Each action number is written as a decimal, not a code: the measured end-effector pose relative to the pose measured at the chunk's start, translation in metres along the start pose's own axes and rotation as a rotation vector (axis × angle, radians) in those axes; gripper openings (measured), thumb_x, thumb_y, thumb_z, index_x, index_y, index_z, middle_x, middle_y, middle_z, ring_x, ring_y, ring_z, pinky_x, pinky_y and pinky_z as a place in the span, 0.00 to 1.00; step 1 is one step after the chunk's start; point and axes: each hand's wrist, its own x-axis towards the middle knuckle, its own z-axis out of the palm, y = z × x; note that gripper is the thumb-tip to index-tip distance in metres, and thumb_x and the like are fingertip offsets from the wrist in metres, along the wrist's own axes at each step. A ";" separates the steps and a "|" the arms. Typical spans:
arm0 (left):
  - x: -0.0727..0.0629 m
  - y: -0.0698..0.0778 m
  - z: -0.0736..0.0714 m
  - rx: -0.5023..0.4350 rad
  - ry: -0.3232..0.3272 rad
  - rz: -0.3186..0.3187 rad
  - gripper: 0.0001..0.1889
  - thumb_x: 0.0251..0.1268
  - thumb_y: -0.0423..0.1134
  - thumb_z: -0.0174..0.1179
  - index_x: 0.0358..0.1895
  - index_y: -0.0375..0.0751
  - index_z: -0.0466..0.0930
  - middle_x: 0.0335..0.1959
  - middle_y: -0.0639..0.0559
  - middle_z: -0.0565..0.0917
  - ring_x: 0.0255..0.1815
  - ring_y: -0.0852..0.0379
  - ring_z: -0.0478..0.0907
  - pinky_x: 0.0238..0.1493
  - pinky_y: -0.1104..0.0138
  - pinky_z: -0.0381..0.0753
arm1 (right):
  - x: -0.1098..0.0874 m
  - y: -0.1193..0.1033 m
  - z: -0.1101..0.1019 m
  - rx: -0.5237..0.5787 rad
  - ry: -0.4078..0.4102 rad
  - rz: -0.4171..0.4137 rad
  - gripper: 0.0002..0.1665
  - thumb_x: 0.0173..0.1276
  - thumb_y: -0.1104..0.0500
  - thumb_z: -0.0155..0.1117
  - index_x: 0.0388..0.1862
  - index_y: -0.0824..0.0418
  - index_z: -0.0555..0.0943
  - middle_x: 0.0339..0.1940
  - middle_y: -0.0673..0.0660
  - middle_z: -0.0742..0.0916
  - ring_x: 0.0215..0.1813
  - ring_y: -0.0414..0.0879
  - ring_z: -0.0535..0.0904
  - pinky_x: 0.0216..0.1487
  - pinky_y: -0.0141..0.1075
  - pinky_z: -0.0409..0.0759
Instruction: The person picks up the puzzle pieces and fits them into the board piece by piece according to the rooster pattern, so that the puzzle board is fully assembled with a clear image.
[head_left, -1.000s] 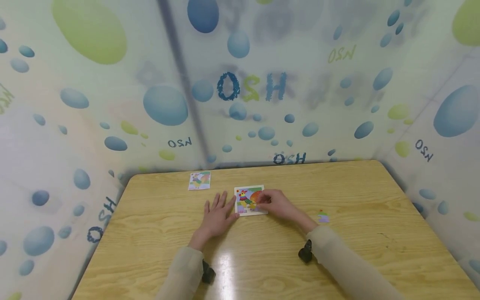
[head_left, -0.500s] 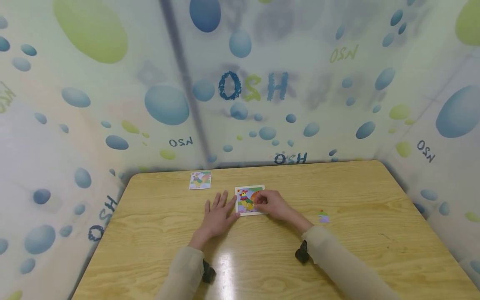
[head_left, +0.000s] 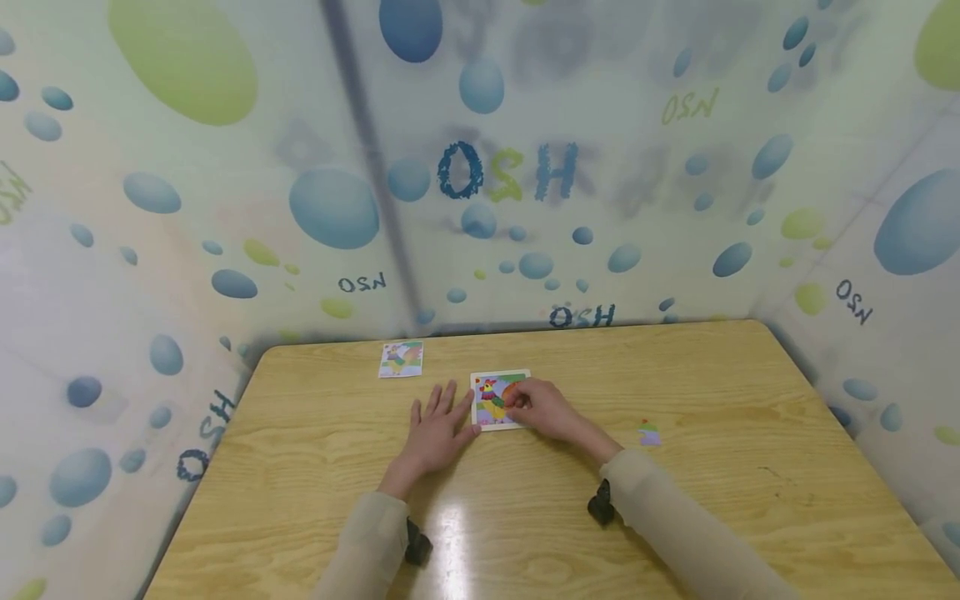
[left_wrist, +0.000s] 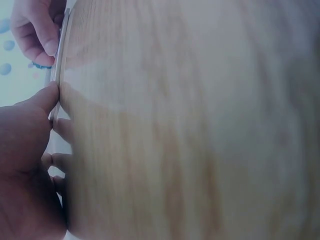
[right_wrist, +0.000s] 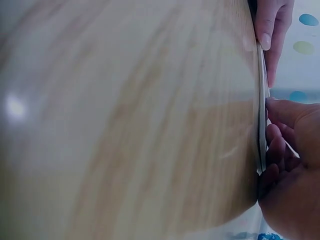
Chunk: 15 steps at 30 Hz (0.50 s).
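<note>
A small square jigsaw puzzle [head_left: 491, 404] with a colourful rooster picture and a pale border lies flat on the table. My left hand [head_left: 435, 433] is spread out at its left side, index finger and thumb touching the border. Over the puzzle's right half, my right hand [head_left: 547, 410] bends its fingers and pinches at a puzzle piece, which the fingertips mostly hide. In the right wrist view, the right thumb [right_wrist: 287, 111] sits at the board's top face with the other fingers curled below it. The left wrist view shows the board's thin edge [left_wrist: 61, 55] side-on.
A loose puzzle piece [head_left: 649, 433], green and lilac with a red spot, lies to the right of the right forearm. At the back left is a paler rooster picture card [head_left: 401, 360]. Patterned curtain walls [head_left: 480, 250] enclose the wooden table [head_left: 300, 467].
My right hand shifts slightly left over the puzzle, and its wrist moves inward. The gap in the picture's lower middle now looks filled with yellow. My left hand holds its place.
</note>
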 end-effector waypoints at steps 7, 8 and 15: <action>-0.001 0.001 -0.001 0.002 -0.003 0.000 0.33 0.80 0.54 0.51 0.81 0.45 0.61 0.83 0.35 0.49 0.83 0.33 0.40 0.74 0.32 0.36 | 0.000 -0.002 0.002 0.003 0.015 -0.003 0.04 0.66 0.65 0.73 0.39 0.59 0.86 0.35 0.49 0.83 0.37 0.41 0.76 0.42 0.36 0.77; 0.000 0.001 -0.001 0.003 -0.003 0.001 0.33 0.80 0.54 0.51 0.81 0.45 0.61 0.83 0.35 0.49 0.83 0.33 0.40 0.74 0.32 0.36 | 0.000 -0.002 0.002 0.006 0.016 -0.002 0.05 0.66 0.65 0.73 0.39 0.59 0.86 0.35 0.49 0.83 0.37 0.41 0.76 0.42 0.36 0.77; 0.001 -0.003 0.003 -0.018 0.010 0.013 0.34 0.80 0.55 0.52 0.81 0.45 0.60 0.83 0.35 0.48 0.83 0.33 0.39 0.73 0.32 0.33 | -0.001 -0.004 0.002 0.008 0.019 0.023 0.04 0.66 0.65 0.73 0.36 0.57 0.87 0.33 0.48 0.83 0.36 0.41 0.76 0.40 0.37 0.77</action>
